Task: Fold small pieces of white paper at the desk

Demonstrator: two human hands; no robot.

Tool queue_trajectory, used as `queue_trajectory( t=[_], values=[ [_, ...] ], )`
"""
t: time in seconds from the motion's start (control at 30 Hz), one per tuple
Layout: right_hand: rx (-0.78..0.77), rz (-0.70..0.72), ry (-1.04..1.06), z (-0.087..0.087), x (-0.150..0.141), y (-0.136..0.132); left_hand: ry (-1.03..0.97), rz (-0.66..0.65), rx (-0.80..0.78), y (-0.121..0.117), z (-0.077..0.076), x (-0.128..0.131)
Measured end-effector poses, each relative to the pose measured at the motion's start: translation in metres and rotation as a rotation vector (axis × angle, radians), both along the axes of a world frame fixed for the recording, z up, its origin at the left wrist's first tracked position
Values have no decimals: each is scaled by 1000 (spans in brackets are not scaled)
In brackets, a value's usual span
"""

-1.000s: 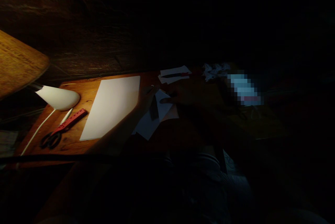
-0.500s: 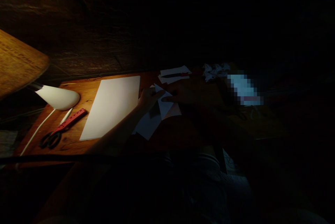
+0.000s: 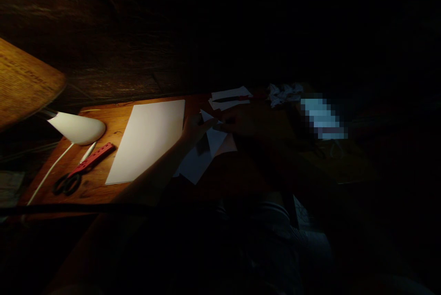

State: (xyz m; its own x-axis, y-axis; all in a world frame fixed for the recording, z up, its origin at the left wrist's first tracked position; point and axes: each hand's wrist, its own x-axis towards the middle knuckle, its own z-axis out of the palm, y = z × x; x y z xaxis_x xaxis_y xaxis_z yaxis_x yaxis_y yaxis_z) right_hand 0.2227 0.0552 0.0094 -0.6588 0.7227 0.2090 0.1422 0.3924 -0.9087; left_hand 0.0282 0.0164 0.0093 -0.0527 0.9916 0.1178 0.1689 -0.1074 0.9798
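A folded sheet of white paper [image 3: 217, 141] with pointed corners is held over the dark middle of the table. My left hand [image 3: 196, 125] grips its upper left side, with the thumb lying across the paper. From the right, my right hand [image 3: 236, 122] pinches its upper edge, fingers closed; this hand is very dim. Under and in front of the folded piece lies another white paper [image 3: 195, 166], partly covered. A stack of white sheets [image 3: 148, 138] lies just left of my left hand, brightly lit.
On the left of the wooden table [image 3: 94, 189] stand a lamp [image 3: 77, 127], red-cased scissors [image 3: 89, 161] and a white pen [image 3: 88, 152]. Behind my hands, a knife [image 3: 229, 99] rests on paper pieces [image 3: 230, 93]. Crumpled paper [image 3: 284, 94] and a pixelated bright screen [image 3: 322, 116] are farther right.
My right hand has shifted slightly up along the folded paper, its fingers drawn in closer to the top edge. The folded paper has tilted a little left.
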Motion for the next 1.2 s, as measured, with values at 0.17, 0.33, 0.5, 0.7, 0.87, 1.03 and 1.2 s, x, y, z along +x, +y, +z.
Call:
queue_trajectory(
  t=[0.17,0.33,0.5,0.7,0.87,1.03,1.2],
  values=[
    [-4,-1,46,-4,-2,1,15,18,6,-2,4,-1],
    [-34,18,103,-3,-2,1,-39,9,-12,-2,1,-1],
    [-14,3,121,-4,-1,2,-76,21,-35,-1,-1,1],
    [-9,5,111,-4,-3,2,-84,25,-65,-3,5,2],
    [-39,-13,98,-3,-4,1,-120,20,-62,-6,8,4],
    [-23,-39,102,-4,-4,1,-60,25,-74,-2,3,0],
    [-16,-30,113,-4,-3,2,-57,-54,-110,2,2,-3]
  ],
)
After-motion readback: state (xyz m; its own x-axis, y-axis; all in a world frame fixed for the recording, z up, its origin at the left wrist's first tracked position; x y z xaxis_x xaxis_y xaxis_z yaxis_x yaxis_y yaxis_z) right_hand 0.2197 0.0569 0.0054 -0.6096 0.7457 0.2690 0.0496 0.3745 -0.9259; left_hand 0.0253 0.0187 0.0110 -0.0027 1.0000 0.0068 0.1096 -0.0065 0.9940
